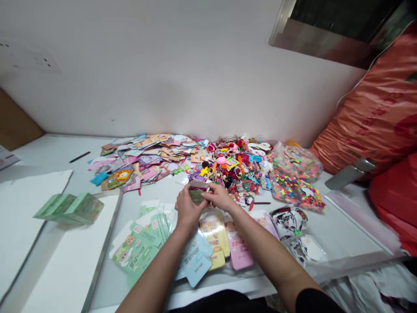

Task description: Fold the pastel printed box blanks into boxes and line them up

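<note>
My left hand [187,211] and my right hand [220,196] both grip a small printed card packet [196,194] above the table. Just below my hands lie printed packets: a green fanned group [138,248], a yellow one [214,232], a pink one [237,248] and a blue one [195,261]. Farther off are a heap of paper cards [143,158] and a heap of colourful small trinkets [234,165]. Beside these, a clear bag of bright pieces [295,163] sits. A green card stack [69,208] rests on a white board at left.
A metal-framed white board [71,256] fills the table's left side, and a black pen [80,157] lies beyond it. A white wall backs the table. An orange sack [368,104] and a red sack [395,195] bulge in at right, near a grey metal bracket [350,174].
</note>
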`<state>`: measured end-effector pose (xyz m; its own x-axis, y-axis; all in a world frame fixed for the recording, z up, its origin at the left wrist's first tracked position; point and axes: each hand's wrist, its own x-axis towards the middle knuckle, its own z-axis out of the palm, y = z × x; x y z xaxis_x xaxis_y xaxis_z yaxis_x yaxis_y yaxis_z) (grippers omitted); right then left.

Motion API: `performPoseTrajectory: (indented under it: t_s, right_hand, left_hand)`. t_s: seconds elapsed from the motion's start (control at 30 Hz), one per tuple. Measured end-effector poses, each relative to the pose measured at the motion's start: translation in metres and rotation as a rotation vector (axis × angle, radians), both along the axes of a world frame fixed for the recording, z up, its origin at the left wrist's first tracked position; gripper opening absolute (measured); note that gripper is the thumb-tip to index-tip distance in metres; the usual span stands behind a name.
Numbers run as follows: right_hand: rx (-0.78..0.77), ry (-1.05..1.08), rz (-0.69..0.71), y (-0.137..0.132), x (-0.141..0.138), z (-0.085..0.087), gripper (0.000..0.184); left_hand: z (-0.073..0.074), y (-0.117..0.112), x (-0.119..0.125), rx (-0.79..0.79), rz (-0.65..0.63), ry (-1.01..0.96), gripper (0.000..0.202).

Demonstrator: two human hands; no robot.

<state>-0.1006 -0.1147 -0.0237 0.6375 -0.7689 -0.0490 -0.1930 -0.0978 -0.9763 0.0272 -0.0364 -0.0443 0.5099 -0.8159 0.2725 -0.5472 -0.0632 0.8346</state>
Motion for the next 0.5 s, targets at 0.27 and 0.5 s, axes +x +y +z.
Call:
performPoseTrajectory:
  t_s: [0.27, 0.5]
  right_hand:
    - [-0.091, 0.022, 0.209, -0.040, 0.002, -0.031, 0.028]
    - [0.447, -0.115, 0.081, -0.033, -0.006, -0.030, 0.042]
  left_hand:
    - [-0.004, -0.003, 0.033, 0.211, -0.103, 0.547, 0.055]
    - [-0.010, -0.012, 0.030, 0.173, -0.058, 0.601, 0.048]
